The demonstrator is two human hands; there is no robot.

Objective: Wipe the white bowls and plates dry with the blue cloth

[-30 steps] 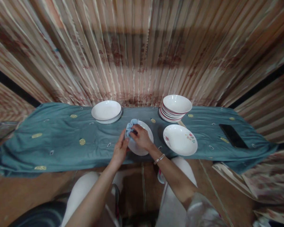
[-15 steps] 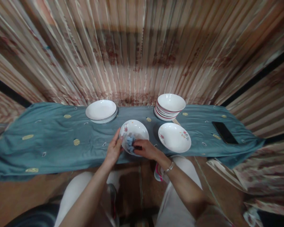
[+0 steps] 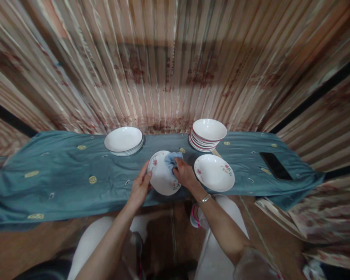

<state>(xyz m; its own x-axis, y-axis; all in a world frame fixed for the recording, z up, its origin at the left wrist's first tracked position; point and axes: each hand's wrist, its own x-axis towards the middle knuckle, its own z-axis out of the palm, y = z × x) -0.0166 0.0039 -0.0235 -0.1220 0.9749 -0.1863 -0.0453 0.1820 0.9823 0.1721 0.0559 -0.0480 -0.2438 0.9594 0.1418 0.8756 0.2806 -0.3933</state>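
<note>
A white plate with a floral pattern was held over the near edge of the table, in front of the seated person. Its left rim was grasped by the left hand, with the thumb laid on the upper face and the fingers partly hidden at the rim. Whether the underside of the plate was touched by the tablecloth could not be told. A crumpled light blue cloth was gripped in the right hand and was pressed on the plate's upper right part, across the rim. Red flowers were seen near the left rim, and more decoration was seen at the lower right. A silvery bracelet was worn on the right wrist.

Just to the right of the right hand, 1 shallow floral dish was set on the tablecloth. Behind it, a stack of white bowls with red rims was placed. At the far left, a stack of dark-rimmed white plates was set near the back edge; the exact count in the 2 stacks could not be made out. A black phone was laid at the right, well apart from the hands. The table was backed by a pleated, patterned curtain.
</note>
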